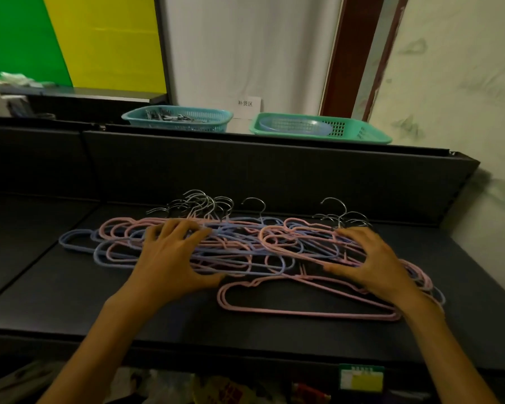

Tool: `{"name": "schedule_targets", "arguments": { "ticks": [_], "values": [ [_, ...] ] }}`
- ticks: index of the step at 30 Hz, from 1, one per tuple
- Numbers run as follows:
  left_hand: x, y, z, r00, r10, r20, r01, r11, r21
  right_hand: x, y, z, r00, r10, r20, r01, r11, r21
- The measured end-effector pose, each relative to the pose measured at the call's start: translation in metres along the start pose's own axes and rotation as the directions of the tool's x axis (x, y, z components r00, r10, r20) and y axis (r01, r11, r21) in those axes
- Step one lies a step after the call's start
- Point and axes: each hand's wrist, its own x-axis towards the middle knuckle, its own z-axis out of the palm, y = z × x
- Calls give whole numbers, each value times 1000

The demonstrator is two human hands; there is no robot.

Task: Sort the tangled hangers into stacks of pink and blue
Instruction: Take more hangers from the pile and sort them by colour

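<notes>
Two hands of mine lie spread over one tangled heap of hangers [239, 252] on the dark bench [70, 287]. At the far left a blue hanger [76, 243] sticks out of the heap, flat on the bench. My left hand [169, 258] rests on the left half of the pile, fingers straight and splayed, thumb stretched toward the middle, gripping nothing. Pink and blue wires cross each other under it, and the metal hooks [204, 202] point away from me. In front of the middle, a pair of pink hangers [303, 312] lies nearest me. My right hand [370, 262] presses on the right half, fingers bent at the tips but fanned out, not closed round any wire. Behind the bench, a teal basket [178, 118] and a green basket [321, 128] sit on a ledge.
</notes>
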Motion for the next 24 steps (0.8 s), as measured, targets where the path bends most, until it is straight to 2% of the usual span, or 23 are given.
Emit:
{"name": "schedule_targets", "arguments": {
  "ticks": [6, 14, 20, 24],
  "values": [
    [-37, -21, -13, 984, -176, -38, 178, 983, 46, 1, -26, 10, 987, -140, -80, 140, 990, -7],
    [-80, -57, -21, 955, -283, -86, 289, 954, 74, 8, -78, 46, 961, -263, -90, 262, 965, -26],
    [-122, -125, -36, 929, -351, -120, 361, 929, 78, 17, -147, 88, 935, -342, -89, 338, 939, -53],
    [-157, -189, -51, 917, -385, -107, 393, 917, 67, 21, -211, 125, 922, -376, -93, 376, 927, -13]
  ]
}}
